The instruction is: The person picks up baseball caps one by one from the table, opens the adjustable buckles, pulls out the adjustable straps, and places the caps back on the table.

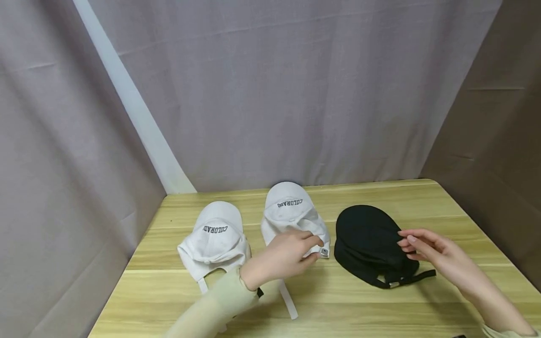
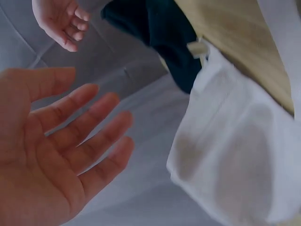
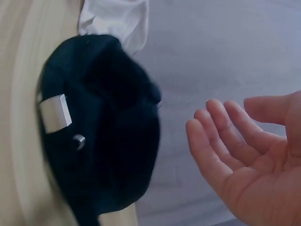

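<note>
Three caps lie in a row on the wooden table. My left hand (image 1: 289, 253) hovers over the back of the middle white cap (image 1: 287, 206), which has COLORADO lettering; in the left wrist view its loosely bent fingers hold nothing. At the right lies a black cap (image 1: 365, 234) with a strap and metal buckle (image 3: 56, 113). My right hand (image 1: 435, 253) is above that cap's right side, relaxed and apart from it in the right wrist view. Another white cap (image 1: 217, 239) with the same lettering sits at the left, its lower part partly hidden by my left sleeve.
The wooden table (image 1: 346, 310) reaches back to a grey curtain (image 1: 270, 94). A brown curtain (image 1: 494, 155) hangs at the right side. A white strap (image 1: 288, 299) from the middle cap trails toward the front of the table.
</note>
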Action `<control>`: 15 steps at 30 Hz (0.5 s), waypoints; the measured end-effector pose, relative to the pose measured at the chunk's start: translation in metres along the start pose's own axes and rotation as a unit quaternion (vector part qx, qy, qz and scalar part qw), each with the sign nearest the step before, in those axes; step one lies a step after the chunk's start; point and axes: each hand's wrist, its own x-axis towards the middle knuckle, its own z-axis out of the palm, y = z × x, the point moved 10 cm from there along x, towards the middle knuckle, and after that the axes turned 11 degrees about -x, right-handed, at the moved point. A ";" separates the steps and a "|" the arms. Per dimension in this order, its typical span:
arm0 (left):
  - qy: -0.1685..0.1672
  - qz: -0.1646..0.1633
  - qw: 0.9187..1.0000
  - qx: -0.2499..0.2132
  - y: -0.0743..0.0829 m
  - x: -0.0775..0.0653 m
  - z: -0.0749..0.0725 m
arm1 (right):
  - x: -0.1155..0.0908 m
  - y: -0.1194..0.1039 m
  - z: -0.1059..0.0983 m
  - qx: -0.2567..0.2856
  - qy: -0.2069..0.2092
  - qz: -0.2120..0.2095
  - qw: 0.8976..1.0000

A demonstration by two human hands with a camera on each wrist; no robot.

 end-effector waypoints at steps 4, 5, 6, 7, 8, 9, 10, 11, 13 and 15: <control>-0.024 -0.008 1.000 -0.014 0.007 0.012 0.021 | -0.005 0.019 0.005 -0.021 -0.022 0.037 0.999; -0.036 -0.010 0.999 -0.016 0.009 0.014 0.028 | -0.006 0.024 0.008 -0.027 -0.028 0.055 0.998; -0.047 -0.011 0.999 -0.015 0.011 0.016 0.036 | -0.008 0.029 0.010 -0.034 -0.032 0.072 0.996; -0.058 -0.010 0.998 -0.014 0.014 0.018 0.044 | -0.009 0.033 0.011 -0.041 -0.034 0.089 0.995; -0.069 -0.007 0.998 -0.013 0.017 0.021 0.051 | -0.011 0.036 0.012 -0.053 -0.034 0.103 0.993; -0.076 -0.003 0.997 -0.010 0.020 0.023 0.057 | -0.013 0.039 0.012 -0.070 -0.030 0.113 0.991; -0.081 -0.001 0.997 -0.004 0.022 0.026 0.063 | -0.015 0.041 0.011 -0.087 -0.024 0.122 0.988; -0.084 -0.001 0.996 -0.001 0.024 0.029 0.067 | -0.017 0.043 0.009 -0.103 -0.017 0.129 0.986; -0.087 -0.002 0.996 0.000 0.026 0.035 0.075 | -0.020 0.045 0.008 -0.135 -0.012 0.132 0.982; -0.091 -0.007 0.996 -0.002 0.026 0.041 0.082 | -0.022 0.049 0.009 -0.151 -0.016 0.132 0.980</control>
